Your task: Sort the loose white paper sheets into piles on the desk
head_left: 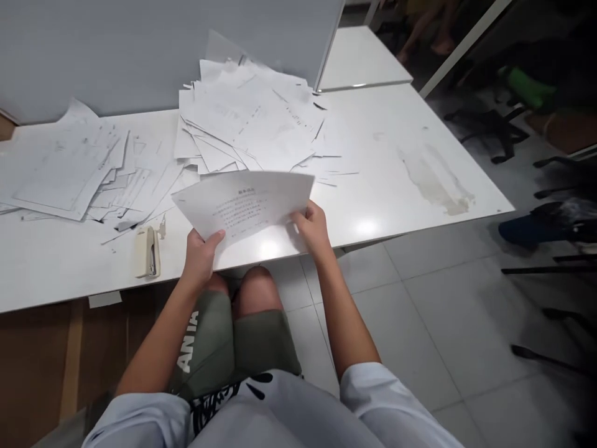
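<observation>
A white sheet of paper (pixel 247 202) with printed lines and some red marks is held up by its two sides, bowed and tilted toward me above the table's front edge. My left hand (pixel 201 252) pinches its left side, thumb on the printed face. On the opposite side, my right hand (pixel 311 229) grips the edge between thumb and fingers. Whether it is one sheet or more, I cannot tell. Left of my left hand, a cream stapler (pixel 147 252) lies on the white table (pixel 373 186). Just behind the held sheet rises a large messy pile of papers (pixel 252 118).
A second spread of loose papers (pixel 69 168) covers the table's left part. A grey partition (pixel 153 50) stands along the back. Peeled patches (pixel 433 180) mark the tabletop at right. Chair legs (pixel 494 130) and another person's legs (pixel 429 28) show beyond the table.
</observation>
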Tool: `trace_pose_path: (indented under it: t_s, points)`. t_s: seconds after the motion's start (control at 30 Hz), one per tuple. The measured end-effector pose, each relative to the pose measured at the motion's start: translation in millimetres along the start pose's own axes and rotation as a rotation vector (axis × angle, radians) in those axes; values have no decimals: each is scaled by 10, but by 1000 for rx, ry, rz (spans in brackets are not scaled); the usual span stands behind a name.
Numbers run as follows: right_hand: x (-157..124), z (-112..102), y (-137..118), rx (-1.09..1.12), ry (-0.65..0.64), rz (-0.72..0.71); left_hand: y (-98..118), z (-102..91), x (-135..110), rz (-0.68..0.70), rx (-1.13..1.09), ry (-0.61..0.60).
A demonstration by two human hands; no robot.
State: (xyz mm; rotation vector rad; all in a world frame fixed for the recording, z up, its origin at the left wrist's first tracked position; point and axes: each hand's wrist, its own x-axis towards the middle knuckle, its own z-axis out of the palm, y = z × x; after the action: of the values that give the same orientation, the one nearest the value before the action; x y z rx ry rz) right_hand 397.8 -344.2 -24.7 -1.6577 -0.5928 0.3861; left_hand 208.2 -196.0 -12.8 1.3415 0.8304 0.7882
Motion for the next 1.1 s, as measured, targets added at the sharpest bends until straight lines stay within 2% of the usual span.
trace_pose_path:
  t_s: [0.17, 0.33, 0.47, 0.53, 0.6, 0.67, 0.77, 0.87, 0.93, 0.97, 1.03, 1.1]
  points:
    - [4, 6, -99, 44, 36, 38, 107, 47, 12, -38, -86, -13]
    - [-3, 21, -74, 48, 51, 44, -25, 6, 81, 68, -118, -81]
    - [-2, 38, -100, 64, 81, 30, -66, 13, 116, 170, -26, -95]
    - [-130, 71, -152, 120, 147, 31, -37, 3, 3, 212, 31, -62]
    - [-433, 154, -190, 261, 234, 40, -16, -74, -251, 214, 51, -37]
    - [-920, 295, -189, 434, 300, 84, -36, -259, -629, 164, 38, -32]
    - [-1818, 561, -142, 568, 322, 254, -149, -728, -1299, 36, 21, 47]
    - [-2547, 845, -88, 565, 210, 474, -315, -1317, -1859, -138, 42, 227]
    - [-2803, 1050, -52, 544, 74, 560, -428, -1697, -2054, -287, 40, 299]
    - [-2860, 1151, -42, 541, 17, 573, -472, -1861, -2088, -319, 38, 316]
    - [-2860, 1324, -61, 545, -53, 557, -500, -2104, -2054, -330, 39, 316]
    - [-2766, 1438, -141, 552, -57, 524, -441, -2221, -1945, -284, 38, 298]
